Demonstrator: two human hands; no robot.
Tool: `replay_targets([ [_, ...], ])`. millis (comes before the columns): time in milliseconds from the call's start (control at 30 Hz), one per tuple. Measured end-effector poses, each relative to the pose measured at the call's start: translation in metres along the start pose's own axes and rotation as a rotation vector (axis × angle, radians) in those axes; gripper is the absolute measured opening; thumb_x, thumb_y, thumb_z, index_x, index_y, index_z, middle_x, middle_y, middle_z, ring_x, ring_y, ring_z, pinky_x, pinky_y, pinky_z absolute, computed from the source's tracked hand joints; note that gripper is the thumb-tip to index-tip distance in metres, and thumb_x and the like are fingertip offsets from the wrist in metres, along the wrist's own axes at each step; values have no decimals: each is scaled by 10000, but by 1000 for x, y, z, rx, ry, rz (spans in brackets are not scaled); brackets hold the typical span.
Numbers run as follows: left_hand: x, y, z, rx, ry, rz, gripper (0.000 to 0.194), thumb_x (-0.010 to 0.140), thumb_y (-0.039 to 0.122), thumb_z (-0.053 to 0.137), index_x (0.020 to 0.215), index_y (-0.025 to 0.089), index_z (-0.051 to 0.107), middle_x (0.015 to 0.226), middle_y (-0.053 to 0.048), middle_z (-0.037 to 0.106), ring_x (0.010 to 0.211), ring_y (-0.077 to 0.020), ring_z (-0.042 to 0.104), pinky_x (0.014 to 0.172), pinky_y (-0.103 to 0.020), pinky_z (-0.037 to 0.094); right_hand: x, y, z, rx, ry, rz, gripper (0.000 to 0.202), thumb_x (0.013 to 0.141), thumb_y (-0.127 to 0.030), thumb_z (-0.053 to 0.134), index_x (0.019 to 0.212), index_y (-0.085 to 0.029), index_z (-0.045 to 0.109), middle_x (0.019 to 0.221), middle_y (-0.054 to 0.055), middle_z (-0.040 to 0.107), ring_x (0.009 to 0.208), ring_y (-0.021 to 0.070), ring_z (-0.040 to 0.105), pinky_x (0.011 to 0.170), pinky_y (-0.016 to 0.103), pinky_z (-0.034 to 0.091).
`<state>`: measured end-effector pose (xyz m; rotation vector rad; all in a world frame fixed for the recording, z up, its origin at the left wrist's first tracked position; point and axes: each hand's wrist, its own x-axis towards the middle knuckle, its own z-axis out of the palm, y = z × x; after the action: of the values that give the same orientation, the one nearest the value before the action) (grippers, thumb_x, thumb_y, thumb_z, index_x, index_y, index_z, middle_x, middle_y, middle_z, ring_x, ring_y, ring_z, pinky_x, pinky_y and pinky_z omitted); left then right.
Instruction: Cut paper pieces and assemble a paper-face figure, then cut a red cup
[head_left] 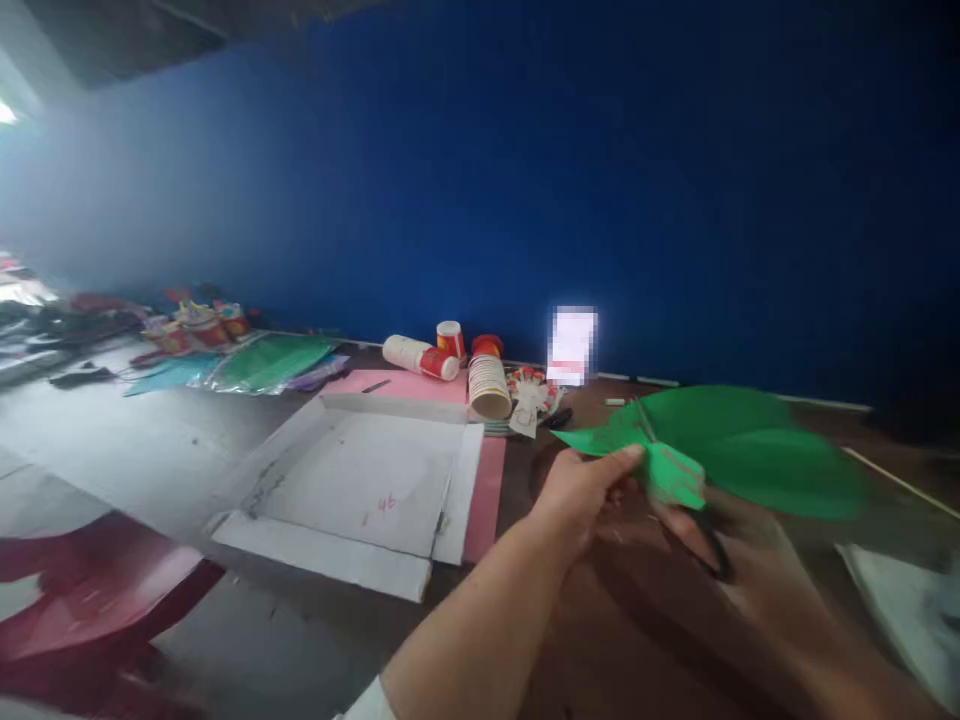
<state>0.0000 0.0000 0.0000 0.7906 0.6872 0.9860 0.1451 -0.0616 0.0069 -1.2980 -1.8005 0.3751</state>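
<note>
A dark blue wall rose behind the white tray, and bright light showed far to the tray's left. The brown worktop beneath was washed with glare on the tray's left. Shallow, with low walls, the tray bore a small red handwritten mark on its floor and partly covered a pink sheet. Rounded green sheets spread well to the tray's right. Nearer on that side, the left hand had its grip clamped on a green paper piece marked with lines; the right hand, blurred, had its grip closed on scissors, blades beside the paper. Behind the tray, to its left, a clear bag held packed green sheets; farther left stood decorated cups, their filling too blurred to name. Just behind the tray, a nested cup stack lay mouth forward, and beside it another stack lay sideways near a red-and-white cup.
</note>
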Motion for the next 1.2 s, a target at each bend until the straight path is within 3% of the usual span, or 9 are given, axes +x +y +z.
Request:
replay_targets([
  [133, 3, -4, -3, -32, 130, 23, 505, 568, 557, 822, 610, 156, 517, 496, 44, 450, 427, -46, 351, 439, -223, 218, -1, -7, 3, 61, -34, 155, 379, 783, -558, 650, 742, -195, 751, 669, 49, 704, 571, 204, 630, 543, 274, 523],
  [300, 3, -2, -2, -82, 201, 92, 483, 550, 510, 842, 609, 157, 517, 461, 59, 419, 413, -47, 341, 437, -224, 229, 0, -13, 10, 187, -15, 284, 412, 683, -593, 726, 735, -185, 745, 649, 49, 712, 661, 245, 675, 612, 280, 551],
  [400, 2, -1, -1, -80, 200, 104, 473, 546, 496, 845, 597, 155, 522, 455, 57, 416, 416, -50, 341, 446, -230, 244, 1, -15, 12, 250, 19, 319, 406, 620, -585, 773, 718, -192, 750, 636, 49, 713, 675, 262, 689, 619, 284, 563],
  [733, 1, -6, 0, -57, 148, 108, 443, 572, 498, 834, 675, 127, 615, 512, 42, 462, 466, -60, 365, 492, -238, 283, 0, -15, 12, 300, 57, 365, 377, 623, -549, 779, 750, -195, 767, 712, 60, 745, 664, 244, 682, 633, 287, 566],
  [900, 2, -6, 0, -51, 147, 105, 437, 581, 500, 833, 676, 129, 623, 513, 39, 476, 456, -56, 365, 481, -230, 287, 1, -21, 11, 290, 67, 358, 378, 602, -567, 779, 664, -196, 744, 571, 31, 674, 564, 208, 631, 629, 279, 557],
  [1200, -2, -3, 4, -75, 147, 130, 391, 595, 464, 837, 707, 127, 673, 555, 2, 551, 509, -87, 470, 546, -239, 377, 1, -24, 10, 276, 75, 346, 380, 624, -590, 756, 627, -211, 720, 535, 22, 651, 547, 206, 628, 592, 275, 548],
])
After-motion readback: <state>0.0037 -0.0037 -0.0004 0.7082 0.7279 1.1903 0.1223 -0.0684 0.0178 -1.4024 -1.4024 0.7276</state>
